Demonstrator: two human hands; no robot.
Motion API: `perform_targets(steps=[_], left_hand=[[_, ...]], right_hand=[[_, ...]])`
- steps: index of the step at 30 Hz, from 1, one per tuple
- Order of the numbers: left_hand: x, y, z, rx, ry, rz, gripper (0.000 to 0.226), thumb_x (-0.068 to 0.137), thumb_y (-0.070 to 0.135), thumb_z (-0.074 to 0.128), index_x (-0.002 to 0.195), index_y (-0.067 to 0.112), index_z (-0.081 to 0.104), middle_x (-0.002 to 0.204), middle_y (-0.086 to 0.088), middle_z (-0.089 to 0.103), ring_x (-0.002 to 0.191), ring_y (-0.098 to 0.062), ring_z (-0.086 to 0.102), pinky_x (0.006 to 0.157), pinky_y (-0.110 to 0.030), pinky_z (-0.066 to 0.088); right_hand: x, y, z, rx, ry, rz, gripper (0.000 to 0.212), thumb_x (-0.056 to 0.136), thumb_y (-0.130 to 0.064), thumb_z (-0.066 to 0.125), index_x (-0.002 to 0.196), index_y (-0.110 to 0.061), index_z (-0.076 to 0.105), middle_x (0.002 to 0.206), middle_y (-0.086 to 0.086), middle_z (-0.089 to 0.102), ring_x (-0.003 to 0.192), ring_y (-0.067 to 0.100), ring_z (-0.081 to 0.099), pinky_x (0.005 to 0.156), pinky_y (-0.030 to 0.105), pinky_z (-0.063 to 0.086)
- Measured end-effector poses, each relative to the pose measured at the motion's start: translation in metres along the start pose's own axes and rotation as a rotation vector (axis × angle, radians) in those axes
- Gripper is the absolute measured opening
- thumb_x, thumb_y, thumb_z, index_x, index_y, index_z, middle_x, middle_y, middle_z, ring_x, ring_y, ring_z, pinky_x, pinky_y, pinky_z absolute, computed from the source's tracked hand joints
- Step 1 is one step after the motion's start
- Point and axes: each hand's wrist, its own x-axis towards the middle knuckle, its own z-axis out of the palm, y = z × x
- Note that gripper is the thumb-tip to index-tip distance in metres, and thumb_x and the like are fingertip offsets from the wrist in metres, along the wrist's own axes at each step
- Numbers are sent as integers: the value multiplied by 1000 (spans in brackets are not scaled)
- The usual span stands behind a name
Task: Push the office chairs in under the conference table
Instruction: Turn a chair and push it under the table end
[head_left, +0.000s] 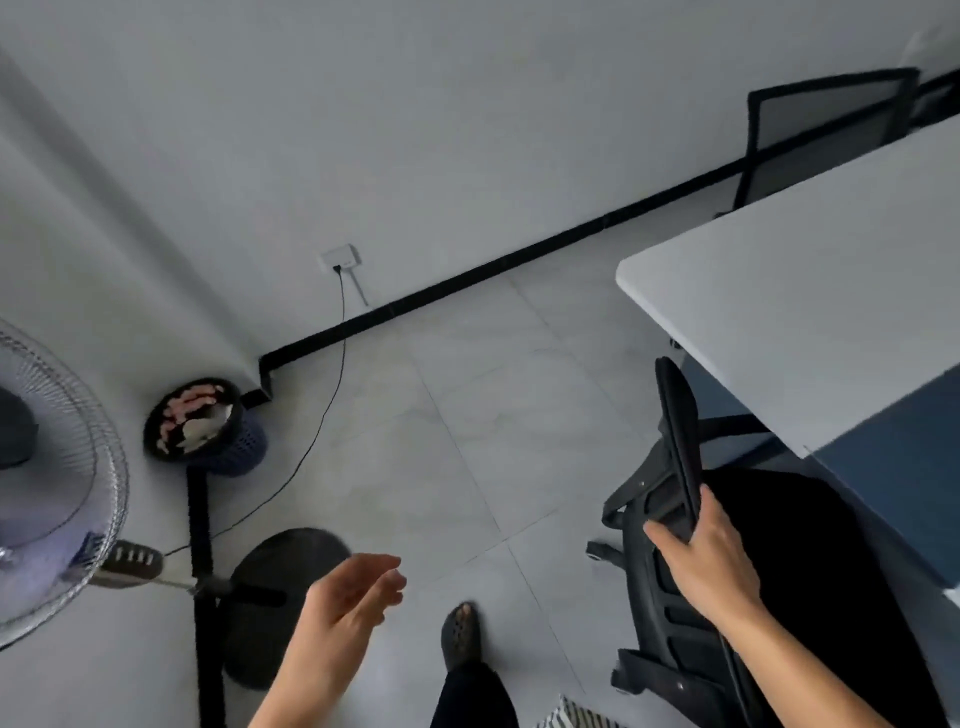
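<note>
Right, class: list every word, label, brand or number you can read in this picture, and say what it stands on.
None can be read.
Fan control panel: pale marks, too blurred to read.
Wall socket: no legible print.
Table and chair gripped by the right hand: no text visible.

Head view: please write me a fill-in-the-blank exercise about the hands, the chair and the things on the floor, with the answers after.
1. The right hand grips the top of the chair back, while the left hand is ____.
2. The near chair stands beside the ____ table.
3. The bin stands in the corner, close to the ____.
4. A black cable runs down from the wall ____.

Answers: empty; white; fan; socket
</note>
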Motion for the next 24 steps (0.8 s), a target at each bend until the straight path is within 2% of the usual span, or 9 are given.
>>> perform_targets(steps=[5,7,10,13,17,20,22,24], left_hand=[[105,43,-28,141,-238,108,8,86,12,62,90,16,68,80,-8,74,76,-19,69,67,-27,51],[139,61,-23,218,-349,163,9,87,12,62,89,18,67,79,-7,74,77,-18,69,66,-24,51],[169,84,3,340,-498,274,10,87,13,61,91,21,67,83,-4,73,80,-17,68,72,-31,52],[171,97,39,425,-607,402,7,87,18,61,91,21,66,87,0,71,84,-13,66,75,-27,50],[153,100,87,571,-694,611,15,88,28,59,101,22,64,99,7,66,87,-9,60,80,-23,47],[140,92,115,707,-688,835,25,89,36,54,107,21,62,109,7,59,95,-14,55,87,-29,44],[127,80,131,810,-689,955,40,86,49,42,108,20,62,109,3,60,99,-18,55,88,-33,45],[110,62,146,899,-722,997,57,82,58,26,109,21,61,109,4,61,100,-17,55,92,-33,43]], right_hand=[[-17,-18,20,-156,188,83,59,95,-31,48,148,-20,24,135,10,56,108,29,63,75,39,52],[-26,-23,27,-180,232,99,53,98,-27,44,148,-22,27,133,6,58,107,25,64,77,36,52],[-40,-26,41,-183,270,118,49,100,-30,38,148,-24,28,140,-1,54,117,17,60,86,28,50],[-58,-22,51,-208,264,108,48,101,-34,34,148,-28,26,146,-7,47,127,11,52,97,26,46],[-93,-6,53,-210,238,103,46,100,-40,34,146,-35,30,143,-14,49,125,7,53,101,25,45],[-130,18,46,-151,253,127,43,96,-48,39,139,-39,41,134,-18,55,115,5,56,98,23,43],[-155,38,37,-101,262,153,45,92,-57,40,132,-39,50,126,-20,60,111,2,57,92,18,41],[-175,58,28,-48,277,181,58,84,-70,30,122,-37,58,111,-19,67,98,0,62,81,11,39]])
